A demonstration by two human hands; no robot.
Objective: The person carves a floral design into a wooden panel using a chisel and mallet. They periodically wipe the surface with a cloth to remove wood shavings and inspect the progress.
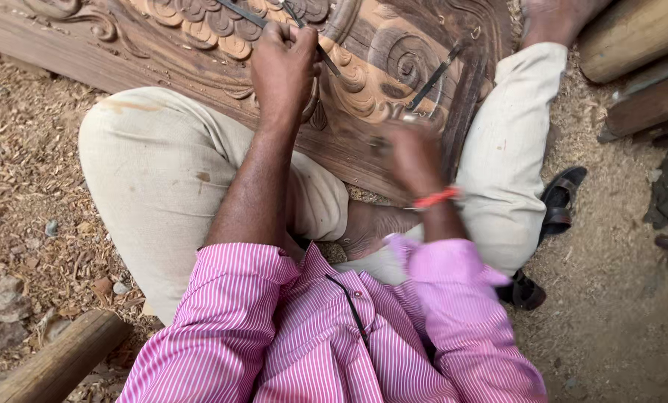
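A carved wooden panel (394, 67) lies across the seated person's lap, filling twelve o'clock. The left hand (283, 67) has its fingers curled tight round a thin metal chisel (274, 22) set on the carving. The right hand (412, 153), at two o'clock, is blurred; its grip cannot be told. A skewed blow could gouge the scrollwork or hit knuckles.

The carved wood panel (379, 67) lies before you across your legs. Your left hand (283, 63) is on it, around a chisel (274, 22); your right hand (412, 153) is nearer you. A sandal (562, 198) lies right, a log (58, 366) left.
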